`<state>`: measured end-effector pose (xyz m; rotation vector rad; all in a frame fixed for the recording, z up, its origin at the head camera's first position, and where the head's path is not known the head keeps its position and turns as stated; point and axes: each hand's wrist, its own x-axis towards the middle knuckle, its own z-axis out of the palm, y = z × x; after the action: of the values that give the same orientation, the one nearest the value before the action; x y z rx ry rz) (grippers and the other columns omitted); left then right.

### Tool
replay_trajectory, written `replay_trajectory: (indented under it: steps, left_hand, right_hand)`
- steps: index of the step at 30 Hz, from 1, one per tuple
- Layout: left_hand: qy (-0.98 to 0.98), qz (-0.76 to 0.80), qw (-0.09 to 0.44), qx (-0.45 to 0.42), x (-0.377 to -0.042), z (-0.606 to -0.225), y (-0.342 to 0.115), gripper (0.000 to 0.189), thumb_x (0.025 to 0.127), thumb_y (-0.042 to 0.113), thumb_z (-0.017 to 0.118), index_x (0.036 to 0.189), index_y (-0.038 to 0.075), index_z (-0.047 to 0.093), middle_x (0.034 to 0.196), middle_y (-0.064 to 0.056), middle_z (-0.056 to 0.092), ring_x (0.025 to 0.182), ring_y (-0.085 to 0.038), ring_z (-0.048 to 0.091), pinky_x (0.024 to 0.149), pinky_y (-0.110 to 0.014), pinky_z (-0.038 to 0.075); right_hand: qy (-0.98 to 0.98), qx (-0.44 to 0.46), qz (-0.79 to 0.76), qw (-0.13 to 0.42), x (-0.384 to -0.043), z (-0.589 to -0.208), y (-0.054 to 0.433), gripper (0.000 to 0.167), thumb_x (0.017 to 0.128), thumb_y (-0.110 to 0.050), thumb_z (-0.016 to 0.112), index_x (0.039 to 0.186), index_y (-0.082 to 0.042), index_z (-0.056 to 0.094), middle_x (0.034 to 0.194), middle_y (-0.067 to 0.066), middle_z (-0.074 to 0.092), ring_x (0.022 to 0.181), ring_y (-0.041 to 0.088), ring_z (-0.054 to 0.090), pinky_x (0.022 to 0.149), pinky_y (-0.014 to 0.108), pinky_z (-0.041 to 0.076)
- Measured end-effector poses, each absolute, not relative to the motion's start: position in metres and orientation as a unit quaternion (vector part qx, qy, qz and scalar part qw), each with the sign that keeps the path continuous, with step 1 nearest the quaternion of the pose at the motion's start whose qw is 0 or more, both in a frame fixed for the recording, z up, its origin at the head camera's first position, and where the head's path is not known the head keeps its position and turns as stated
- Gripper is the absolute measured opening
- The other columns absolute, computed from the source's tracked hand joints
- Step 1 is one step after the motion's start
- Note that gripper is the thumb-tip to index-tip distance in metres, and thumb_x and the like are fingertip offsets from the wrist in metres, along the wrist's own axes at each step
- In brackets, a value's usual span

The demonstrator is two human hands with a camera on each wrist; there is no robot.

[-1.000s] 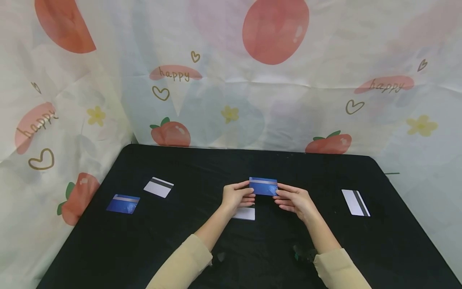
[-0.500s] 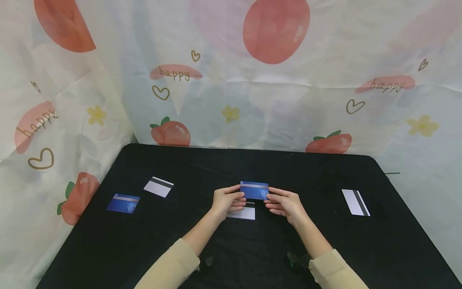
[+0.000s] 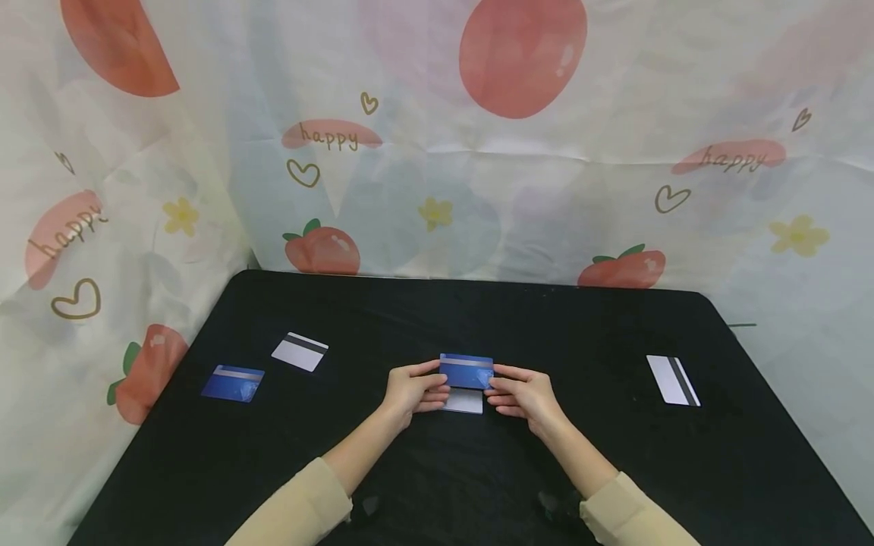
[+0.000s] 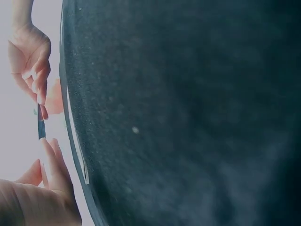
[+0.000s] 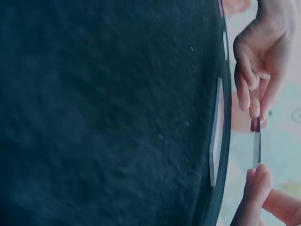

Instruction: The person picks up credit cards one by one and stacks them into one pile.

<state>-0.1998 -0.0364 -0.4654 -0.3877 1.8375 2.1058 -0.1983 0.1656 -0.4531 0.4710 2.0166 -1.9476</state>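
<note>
A blue card point(image 3: 466, 371) with a pale stripe is held level between both hands at the centre of the head view. My left hand point(image 3: 411, 393) pinches its left end between thumb and fingers, and my right hand point(image 3: 531, 398) pinches the right end likewise. Both wrist views show the card edge-on point(image 4: 41, 128), raised off the tabletop. Behind and beneath it lies a white card point(image 3: 464, 402) on the table, its upper part covered by the blue one. From the right wrist, that white card point(image 5: 217, 136) appears slightly thick at its edge; whether it is a stack I cannot tell.
Another blue card point(image 3: 233, 384) lies at the left of the black table point(image 3: 546, 318), with a white dark-striped card point(image 3: 300, 352) behind it. A further white striped card point(image 3: 673, 381) lies at the right. A patterned curtain point(image 3: 519, 189) hangs behind the table.
Both hands have carried the blue card left and a little toward the person, so it now sits over the white card's upper part. The cards on the table have stayed put.
</note>
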Motion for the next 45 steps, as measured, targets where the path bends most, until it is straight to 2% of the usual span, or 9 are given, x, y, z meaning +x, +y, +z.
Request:
replay_trajectory:
  steps: [24, 45]
  left_hand:
    - [0.691, 0.689, 0.179, -0.122, -0.189, -0.475, -0.05, 0.045, 0.083, 0.004, 0.065, 0.126, 0.0, 0.053, 0.075, -0.015, 0.069, 0.06, -0.018, 0.067, 0.054, -0.03, 0.056]
    - [0.704, 0.674, 0.19, -0.12, -0.191, -0.477, -0.049, 0.042, 0.082, 0.002, 0.065, 0.123, -0.002, 0.055, 0.069, -0.013, 0.068, 0.053, -0.015, 0.065, 0.049, -0.028, 0.055]
  right_hand:
    - [0.725, 0.142, -0.655, 0.159, -0.185, -0.465, 0.152, 0.035, 0.081, 0.0, 0.065, 0.115, 0.006, 0.058, 0.071, 0.015, 0.068, 0.051, 0.016, 0.064, 0.046, 0.025, 0.053]
    - [0.738, 0.146, -0.638, 0.163, -0.185, -0.468, 0.151, 0.039, 0.08, 0.0, 0.066, 0.118, 0.004, 0.058, 0.065, 0.014, 0.067, 0.046, 0.013, 0.061, 0.042, 0.023, 0.051]
